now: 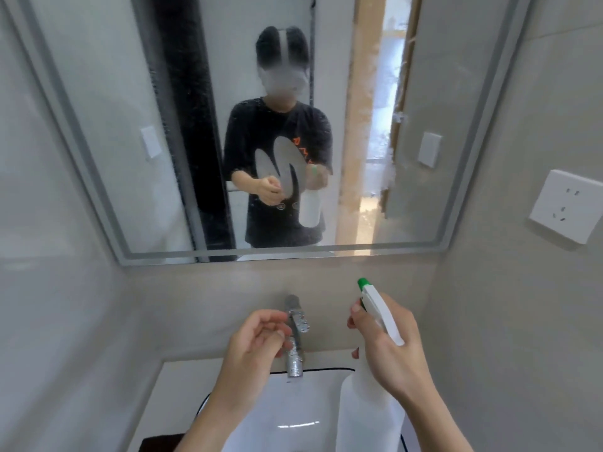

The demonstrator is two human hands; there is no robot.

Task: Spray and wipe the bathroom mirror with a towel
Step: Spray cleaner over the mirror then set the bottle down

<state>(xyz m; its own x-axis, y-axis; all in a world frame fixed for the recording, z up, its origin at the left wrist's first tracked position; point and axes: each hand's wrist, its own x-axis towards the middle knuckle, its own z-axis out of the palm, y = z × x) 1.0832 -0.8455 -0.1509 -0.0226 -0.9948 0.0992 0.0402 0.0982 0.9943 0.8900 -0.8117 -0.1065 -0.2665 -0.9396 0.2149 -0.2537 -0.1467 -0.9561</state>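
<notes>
Right now we stand facing the bathroom mirror, which hangs on the grey wall above the basin and carries a haze of fine droplets across the glass, thickest over the middle and right of the pane. Our right hand grasps the white spray bottle by its neck, the forefinger curled at the trigger, and the green nozzle points up and forward toward the lower edge of the mirror. The bottle's pale body hangs below our wrist, over the right side of the white sink. Our left hand holds nothing; its fingers are loosely curled and half closed, and it hovers in front of the chrome faucet, which rises from the back ledge of the sink between our two hands. We cannot tell whether the fingers touch the faucet. In the glass we see our reflection in a dark printed T-shirt, with the bottle raised at chest height. A white wall socket sits on the right wall just beside the mirror's frame. At the bottom left, by the sink's edge, lies a dark patch that may be the towel, though we cannot tell.
</notes>
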